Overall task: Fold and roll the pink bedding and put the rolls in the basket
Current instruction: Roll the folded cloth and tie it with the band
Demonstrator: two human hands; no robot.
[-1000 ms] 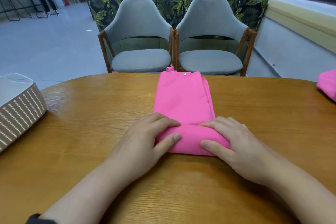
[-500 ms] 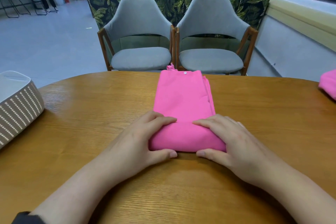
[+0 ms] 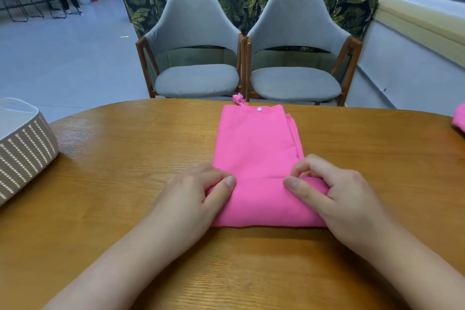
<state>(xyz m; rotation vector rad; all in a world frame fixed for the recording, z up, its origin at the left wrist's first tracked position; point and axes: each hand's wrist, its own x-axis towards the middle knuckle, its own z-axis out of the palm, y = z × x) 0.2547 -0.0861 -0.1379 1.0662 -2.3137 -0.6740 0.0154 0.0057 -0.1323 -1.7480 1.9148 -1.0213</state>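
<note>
While both hands work at its near end, the pink bedding [image 3: 256,148] lies folded into a long strip on the middle of the wooden tabletop [image 3: 120,158], running away from the person toward the far edge. Its near end is turned over into a thick roll. The left hand [image 3: 195,191] sits at the roll's left end, fingers [image 3: 214,174] curled down over the fabric and thumb lying along the top, gripping it. The right hand [image 3: 337,191] holds the right end the same way, fingers bent tightly at the seam where roll meets flat strip, thumb pressed on top. At the strip's far end a small white snap [image 3: 259,109] shows, and a knotted pink tie [image 3: 239,98] sticks out past the table edge. Layered edges of fabric show along the right side.

A basket [image 3: 25,148] with a white liner stands at the left edge of the tabletop, well apart from the bedding. Another bit of pink cloth [image 3: 459,121] peeks in at the right edge. Two grey chairs [image 3: 193,58] stand side by side beyond the table.
</note>
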